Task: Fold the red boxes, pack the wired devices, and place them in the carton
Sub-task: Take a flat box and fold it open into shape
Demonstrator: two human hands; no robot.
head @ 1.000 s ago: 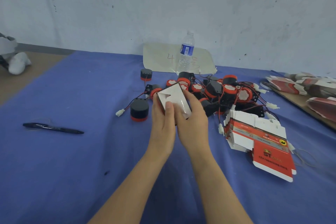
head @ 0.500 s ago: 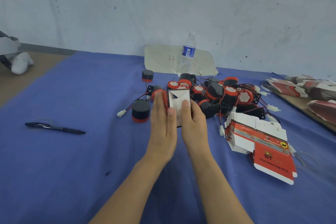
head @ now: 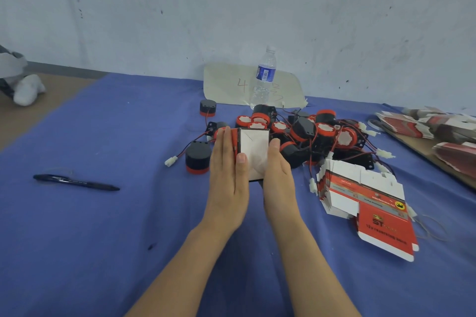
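A partly folded red box (head: 253, 154) is stood on the blue surface (head: 128, 213), just in front of the heap of wired devices (head: 304, 134); uneven squeezing could buckle its walls or spring the white end flaps. It is pressed between the left hand (head: 226, 183) and right hand (head: 279, 180), with fingers (head: 226, 144) kept straight, together and flat against its sides.

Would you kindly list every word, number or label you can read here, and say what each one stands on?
"4": handwritten in red on the pale sheet behind the water bottle; further marks right of the bottle are partly hidden and unreadable.
"ST": on the topmost flat red box; its smaller print is too blurred to read.
Water bottle label: too small to read.
Pen print: too small to read.
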